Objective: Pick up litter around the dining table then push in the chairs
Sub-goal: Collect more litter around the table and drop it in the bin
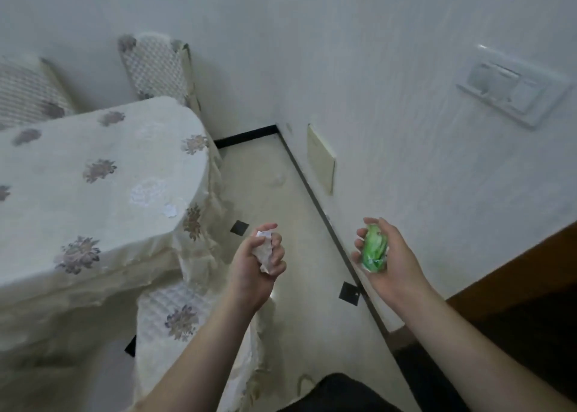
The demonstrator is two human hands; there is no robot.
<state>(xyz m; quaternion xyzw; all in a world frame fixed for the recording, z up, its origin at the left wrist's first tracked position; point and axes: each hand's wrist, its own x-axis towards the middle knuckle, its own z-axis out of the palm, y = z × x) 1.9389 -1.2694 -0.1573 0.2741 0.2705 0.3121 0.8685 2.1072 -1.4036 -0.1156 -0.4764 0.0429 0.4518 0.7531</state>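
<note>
My left hand (254,266) grips a crumpled white paper (262,249), held over the floor beside the dining table (93,177). My right hand (382,258) holds a crumpled green wrapper (374,249) in its curled fingers, near the wall. A small white scrap of paper (170,210) lies on the table's flowered cloth close to its rounded end. Another pale crumpled piece (278,179) lies on the floor further ahead. One covered chair (187,327) stands below my left arm, its seat sticking out from under the table. A second covered chair (159,68) stands at the far end.
A third chair back (28,93) shows at the far left. The wall on the right carries a switch plate (512,84) and a cream panel (321,159). A dark wooden door (515,287) lies at the lower right. The floor strip between table and wall is narrow.
</note>
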